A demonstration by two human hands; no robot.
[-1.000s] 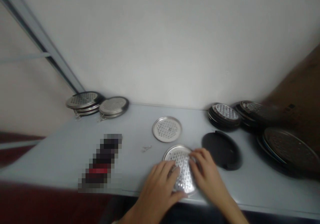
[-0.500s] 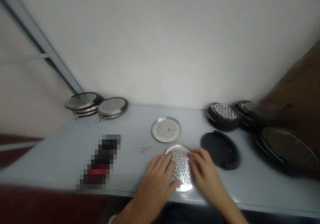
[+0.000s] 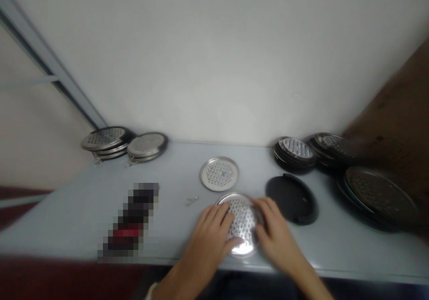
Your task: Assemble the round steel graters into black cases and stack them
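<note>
A round metal grater plate [image 3: 244, 219] lies near the table's front edge, its holed face up and shiny. Over its left side rests my left hand [image 3: 210, 230], fingers together on the face and thumb across the lower part. My right hand [image 3: 275, 228] holds the right rim with bent fingers; some fingertips are hidden or blurred. Just beyond is a second round grater plate [image 3: 219, 174], flat on the table. A small wire-like metal piece [image 3: 192, 200] lies left of the held plate. To the right sits a black round tray-like base [image 3: 292, 199].
Stacked graters with black parts [image 3: 109, 140] and another pile [image 3: 147, 145] stand at the back left. More grater stacks [image 3: 295, 152] line the right side, near a brown cardboard surface [image 3: 398, 107]. A pixelated dark object [image 3: 129, 221] lies left on the grey table [image 3: 77, 210].
The view has shifted slightly. Both hands stay on the grater plate, with my right fingers and thumb moved slightly along its right rim.
</note>
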